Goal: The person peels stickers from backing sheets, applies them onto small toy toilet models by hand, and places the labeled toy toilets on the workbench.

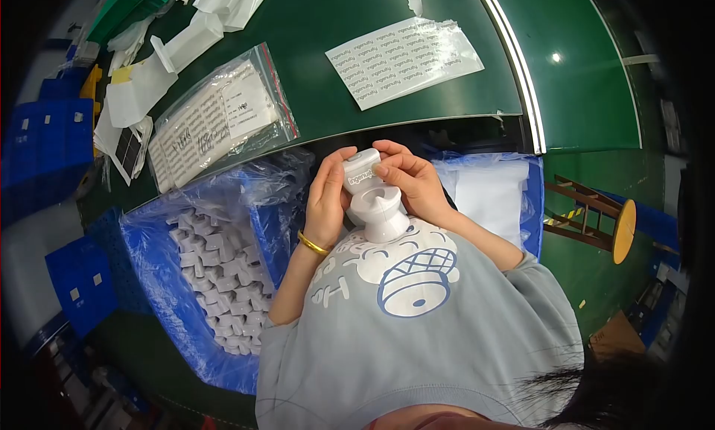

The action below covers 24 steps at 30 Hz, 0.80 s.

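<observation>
Against my shirt front I hold a small glossy white toy toilet (384, 220), with its bowl toward me and its tank away. A dark "ingenuity" label (363, 177) shows on the face of the tank. My left hand (326, 195), with a gold bangle at the wrist, is closed around the tank's left side. My right hand (421, 185) grips the right side, and its thumb lies at the label's right end. Beyond my hands on the green table lies a sheet of matching "ingenuity" stickers (402, 65), with part of its upper right corner peeled away.
A zip bag of sticker sheets (216, 121) lies at the table's left, beside folded white paper (138, 95). Left of me, a plastic-lined blue bin (160, 288) holds several white parts. Another lined bin (532, 199) stands at my right, near a wooden stool (624, 231).
</observation>
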### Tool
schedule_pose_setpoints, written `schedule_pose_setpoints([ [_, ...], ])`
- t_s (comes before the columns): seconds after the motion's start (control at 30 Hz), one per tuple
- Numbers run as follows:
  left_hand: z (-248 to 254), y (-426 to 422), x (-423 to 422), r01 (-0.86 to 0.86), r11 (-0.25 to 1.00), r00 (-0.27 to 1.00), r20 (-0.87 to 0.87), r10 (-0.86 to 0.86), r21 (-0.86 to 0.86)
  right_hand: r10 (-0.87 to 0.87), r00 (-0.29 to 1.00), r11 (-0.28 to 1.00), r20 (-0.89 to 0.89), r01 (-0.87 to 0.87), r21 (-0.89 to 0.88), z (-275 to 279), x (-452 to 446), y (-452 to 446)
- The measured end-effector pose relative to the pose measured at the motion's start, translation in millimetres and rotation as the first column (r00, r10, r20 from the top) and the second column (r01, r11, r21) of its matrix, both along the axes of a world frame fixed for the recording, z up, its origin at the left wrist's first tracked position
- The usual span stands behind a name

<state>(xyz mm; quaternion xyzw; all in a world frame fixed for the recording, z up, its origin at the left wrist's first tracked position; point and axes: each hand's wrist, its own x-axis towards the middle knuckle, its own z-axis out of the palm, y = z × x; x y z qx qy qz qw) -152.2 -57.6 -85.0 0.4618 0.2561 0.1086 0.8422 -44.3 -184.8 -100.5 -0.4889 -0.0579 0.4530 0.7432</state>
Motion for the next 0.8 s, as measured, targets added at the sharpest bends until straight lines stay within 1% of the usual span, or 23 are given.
schedule_pose_setpoints([
  [0.33, -0.7, 1.5, -1.6, -0.002, 1.000, 1.000, 0.008, 0.002, -0.015, 0.005, 1.000, 1.000, 0.006, -0.005, -0.012, -1.1, 0.1, 1.1],
  [0.8, -1.9, 2.5, -4.9, 0.010, 1.000, 1.000, -0.013, -0.010, 0.016, 0.021, 0.996, 1.000, 0.084, -0.020, -0.018, 1.4, 0.9, 1.9],
])
